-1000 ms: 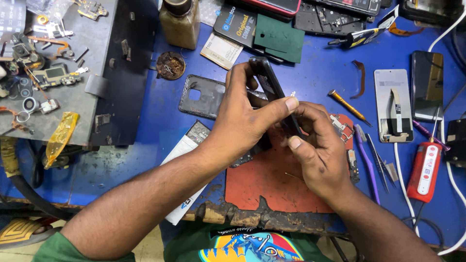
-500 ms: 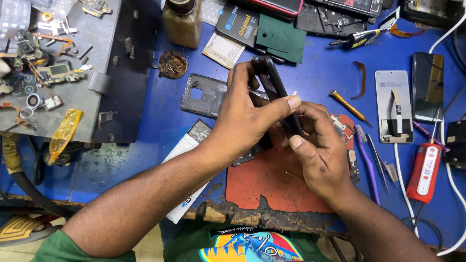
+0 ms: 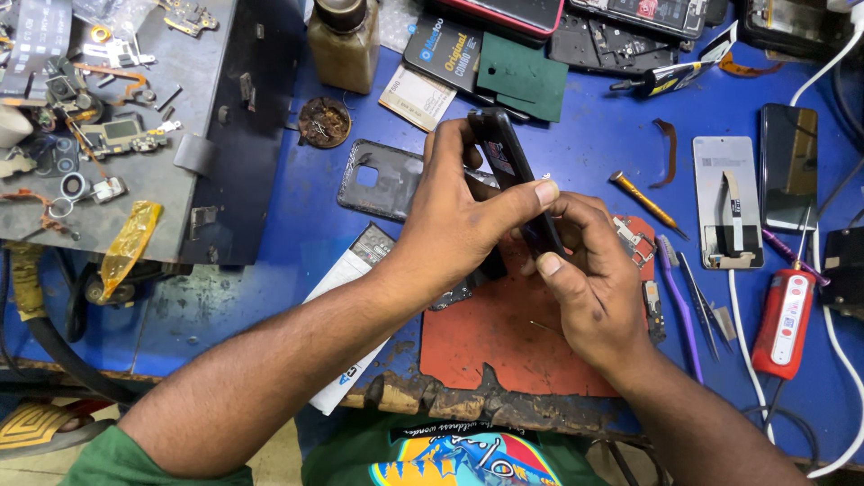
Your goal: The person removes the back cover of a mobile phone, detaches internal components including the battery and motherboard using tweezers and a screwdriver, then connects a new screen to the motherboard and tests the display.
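Note:
Both hands hold a dark smartphone [image 3: 506, 153] tilted on its edge above an orange work mat [image 3: 504, 337]. My left hand [image 3: 459, 211] wraps the phone's middle from the left, thumb stretched across its side. My right hand [image 3: 589, 274] grips the phone's lower end, fingertips pressed against its edge. A grey phone back cover [image 3: 378, 180] with a camera cut-out lies flat just left of the hands.
A blue bench [image 3: 270, 234] carries a brown glass bottle [image 3: 342, 40], a yellow-handled screwdriver [image 3: 643, 200], a purple pry tool [image 3: 679, 306], tweezers [image 3: 702, 301], a red device [image 3: 783, 319], a white phone back [image 3: 727, 200] and a dark phone [image 3: 789, 166]. A grey tray [image 3: 180, 117] of small parts stands left.
The two hands and the phone have stayed nearly in place; my right fingers have shifted slightly along the phone's lower edge.

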